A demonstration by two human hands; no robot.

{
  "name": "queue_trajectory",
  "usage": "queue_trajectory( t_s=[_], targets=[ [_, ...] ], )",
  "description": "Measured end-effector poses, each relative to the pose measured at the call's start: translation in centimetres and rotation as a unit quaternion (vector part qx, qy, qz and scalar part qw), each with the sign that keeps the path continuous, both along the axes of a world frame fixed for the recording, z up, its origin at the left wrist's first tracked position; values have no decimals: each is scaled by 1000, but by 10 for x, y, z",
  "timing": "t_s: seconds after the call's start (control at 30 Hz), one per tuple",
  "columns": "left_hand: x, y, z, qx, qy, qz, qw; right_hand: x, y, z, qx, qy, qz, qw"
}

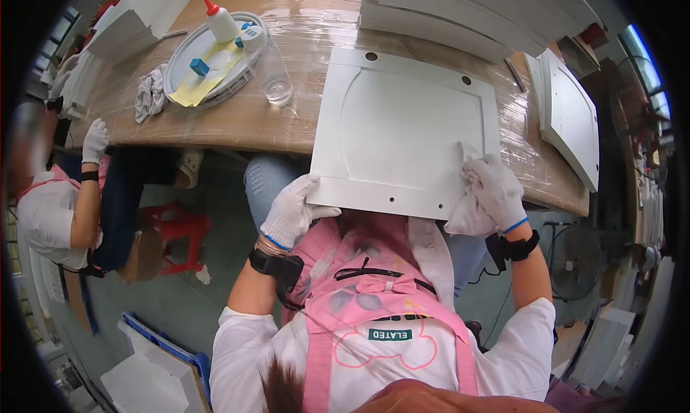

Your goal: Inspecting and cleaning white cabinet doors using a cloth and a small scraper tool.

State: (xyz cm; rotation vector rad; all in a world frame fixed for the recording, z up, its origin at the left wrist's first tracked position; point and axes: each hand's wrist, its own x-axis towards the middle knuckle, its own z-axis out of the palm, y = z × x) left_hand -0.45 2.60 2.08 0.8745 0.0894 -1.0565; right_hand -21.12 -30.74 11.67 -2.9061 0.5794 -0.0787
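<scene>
White-gloved left hand (290, 215) grips white rectangular panel (413, 126) near-left; white-gloved right hand (496, 193) clutches white cloth (466, 210). If left grip weakens, panel could tip.

Workshop interior, bright on right

Grey-green floor (176, 294). Brown worktable (208, 131) wrapped in clear film, glare (316, 14) on top. Red plastic stool (176, 233), left. Dark round fan (578, 263), right. Bright window (638, 57) far right; window (59, 34) upper left, partly hidden.
</scene>
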Motion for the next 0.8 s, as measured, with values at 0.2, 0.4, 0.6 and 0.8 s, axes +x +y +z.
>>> queue_trajectory(
  t_s=[0.2, 0.4, 0.6, 0.8],
  targets=[
    [38, 3, 29, 254, -284, 145, 913, -45, -96, 45, -107, -197, -162, 961],
    [100, -2, 63, 382, -571, 229, 689, -9, -120, 35, -248, -115, -201, 941],
    [195, -28, 85, 563, -719, 152, 379, -7, -124, 11, -276, -134, -162, 938],
    [272, -79, 99, 646, -698, 13, 308, -20, -111, 32, -271, -142, -112, 946]
  ],
)
